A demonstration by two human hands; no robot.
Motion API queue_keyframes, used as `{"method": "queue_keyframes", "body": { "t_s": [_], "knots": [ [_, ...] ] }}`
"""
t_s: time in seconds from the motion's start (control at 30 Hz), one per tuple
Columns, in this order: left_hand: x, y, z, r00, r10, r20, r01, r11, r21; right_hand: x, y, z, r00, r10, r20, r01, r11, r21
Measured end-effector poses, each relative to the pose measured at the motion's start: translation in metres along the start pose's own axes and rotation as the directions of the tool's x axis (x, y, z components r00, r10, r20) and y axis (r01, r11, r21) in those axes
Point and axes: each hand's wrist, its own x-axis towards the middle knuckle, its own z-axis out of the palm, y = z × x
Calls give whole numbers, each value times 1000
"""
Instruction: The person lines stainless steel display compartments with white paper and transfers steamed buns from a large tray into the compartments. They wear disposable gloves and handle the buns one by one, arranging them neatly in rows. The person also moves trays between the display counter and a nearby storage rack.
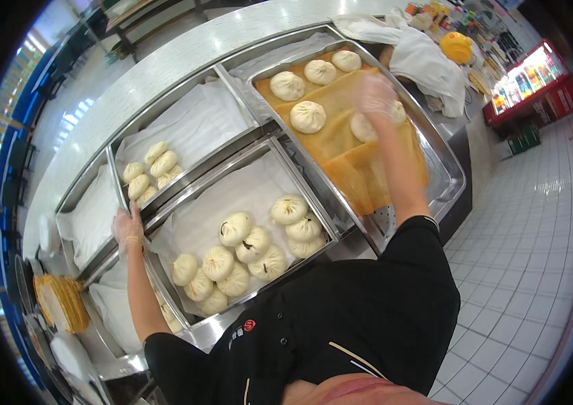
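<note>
My right hand (375,94), in a thin clear glove and blurred, reaches over a metal tray (449,177) lined with an orange cloth (357,169). It hovers at two white steamed buns (366,126) on the cloth; whether it grips one is unclear. Three more buns (307,116) lie further back on the same cloth. My left hand (127,227), also gloved, rests on the metal divider between two white-lined bins. The near bin (254,182) holds several buns (246,248). A far bin holds a few smaller buns (149,171).
A steel counter (165,67) curves behind the bins. White cloths (428,61) and a yellow object (457,47) lie at the back right. A stack of woven mats (62,302) sits at the left. White tiled floor (536,236) and a red display fridge (536,84) are at the right.
</note>
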Motion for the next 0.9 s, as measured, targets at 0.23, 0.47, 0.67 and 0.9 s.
{"method": "queue_keyframes", "body": {
  "t_s": [0.23,0.47,0.67,0.9],
  "knots": [
    [-8,-8,-7,990,-143,-8,143,989,-36,-25,41,-12,874,201,442,-169,979,-111],
    [-9,-12,-8,994,-103,-33,103,995,2,33,206,113,913,202,354,-403,582,706],
    [-18,-16,-19,990,-143,-9,142,989,-48,35,179,48,832,211,513,-184,-767,614],
    [-7,-21,-8,990,-140,-12,139,989,-57,53,-101,-72,769,-579,270,-553,-393,734]
  ]
}}
